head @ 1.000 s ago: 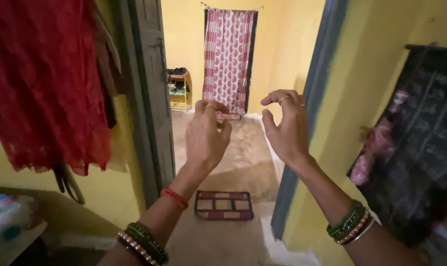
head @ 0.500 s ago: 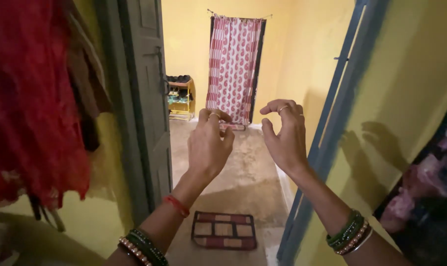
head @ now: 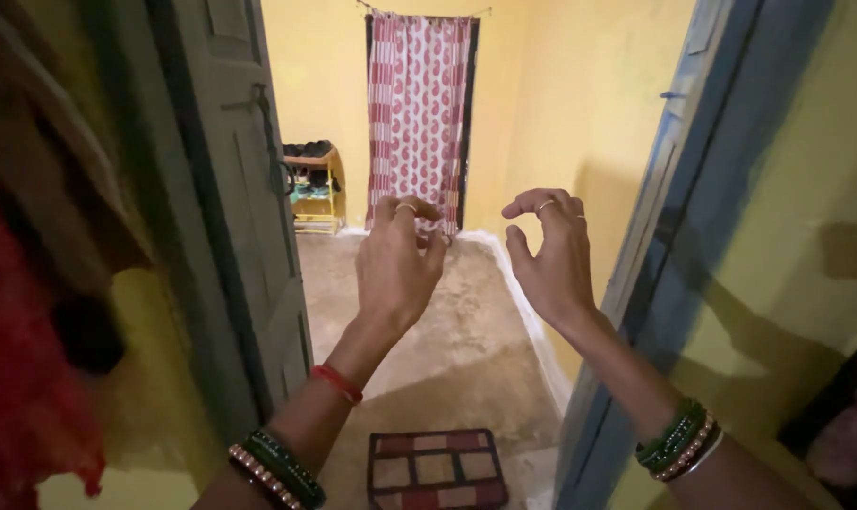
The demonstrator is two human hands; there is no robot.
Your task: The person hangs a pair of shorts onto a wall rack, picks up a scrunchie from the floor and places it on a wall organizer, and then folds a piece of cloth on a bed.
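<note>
My left hand [head: 397,264] is raised in front of me in the doorway, fingers loosely curled, holding nothing. My right hand [head: 551,255] is up beside it, about a hand's width to the right, fingers curved and apart, also with nothing in it. Both wrists carry green and beaded bangles, and a red thread circles the left forearm. Neither hand touches the door or the frame.
A grey-green wooden door [head: 230,208] stands open on the left. The blue door frame [head: 674,246] rises on the right. A chequered doormat [head: 436,469] lies on the floor ahead. Beyond hang a red patterned curtain [head: 417,113] and a yellow shelf with shoes [head: 315,184]. Red cloth [head: 22,397] hangs at far left.
The view has moved forward into the doorway: door and frame loom larger, the red cloth and the dark hanging on the right have slid to the edges. Both hands keep their raised pose.
</note>
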